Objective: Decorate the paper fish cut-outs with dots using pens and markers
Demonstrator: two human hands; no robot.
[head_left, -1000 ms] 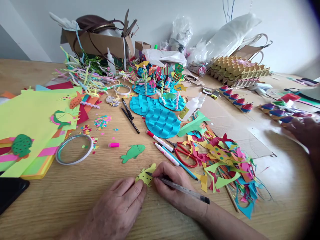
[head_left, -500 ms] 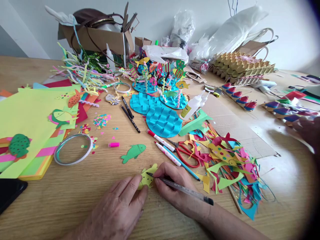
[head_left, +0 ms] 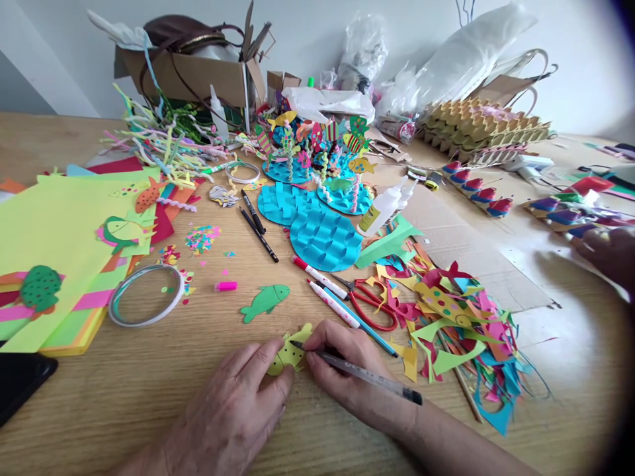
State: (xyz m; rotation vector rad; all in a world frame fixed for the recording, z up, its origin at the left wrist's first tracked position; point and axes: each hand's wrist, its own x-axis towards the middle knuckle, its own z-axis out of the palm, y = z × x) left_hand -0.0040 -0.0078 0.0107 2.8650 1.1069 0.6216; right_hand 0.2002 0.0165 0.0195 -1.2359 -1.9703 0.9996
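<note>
A yellow-green paper fish (head_left: 288,357) with black dots lies on the table at the front. My left hand (head_left: 237,396) pinches its left end between thumb and fingers, partly covering it. In my right hand (head_left: 347,377) is a pen (head_left: 370,377) with a clear barrel and dark end cap, its tip touching the fish near the top edge. The right fingers rest against the fish's tail end. Just above lies a plain green paper fish (head_left: 266,302). To the right are felt-tip pens (head_left: 332,304) and red-handled scissors (head_left: 373,305).
Paper scraps (head_left: 461,324) are heaped at right, beside a cardboard sheet (head_left: 461,244). Woven blue paper discs (head_left: 325,241) and glue bottles (head_left: 380,210) stand mid-table. A tape roll (head_left: 146,295) and coloured paper sheets (head_left: 74,231) lie left. Another person's hand (head_left: 608,248) touches painted egg-carton pieces (head_left: 560,210).
My left fingers have shifted slightly on the fish, showing more of its left end. The pen stays at nearly the same spot. The other person's hand has moved a little left and down.
</note>
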